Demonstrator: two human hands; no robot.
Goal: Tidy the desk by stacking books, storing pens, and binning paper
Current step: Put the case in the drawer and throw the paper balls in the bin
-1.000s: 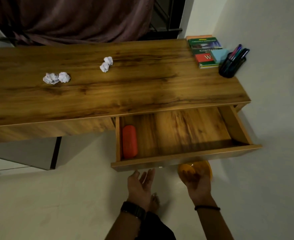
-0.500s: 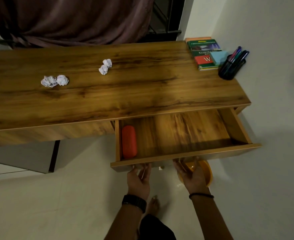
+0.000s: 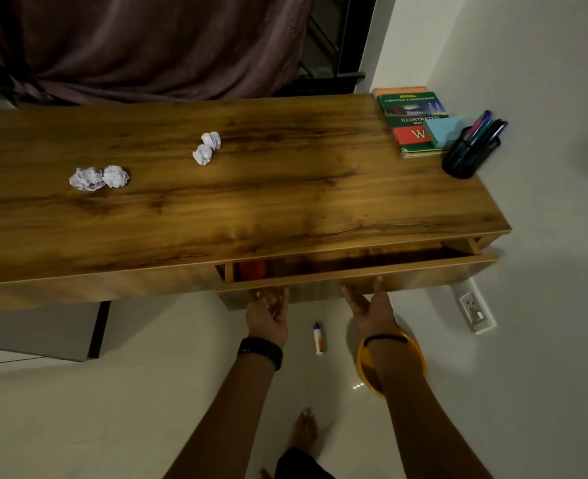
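A bare foot [image 3: 304,428] stands on the pale tiled floor [image 3: 112,409], where one small glue bottle [image 3: 318,338] lies beside a round orange bin [image 3: 413,357]. The left hand [image 3: 267,314] and right hand [image 3: 370,307] press open-fingered, holding nothing, against the front of the wooden drawer [image 3: 424,274], nearly shut. On the long wood-grain desk [image 3: 251,209] lie four crumpled white paper balls [image 3: 112,176] in two pairs; at the far right corner, stacked books [image 3: 411,122] and one black mesh pen holder [image 3: 468,157]. A dark curtain [image 3: 147,46] hangs behind.

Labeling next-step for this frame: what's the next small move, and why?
Probably push the drawer the rest of the way in. Both hands, left and right, press open-palmed on its front, and only a narrow gap remains. Crumpled paper balls wait on the desk.
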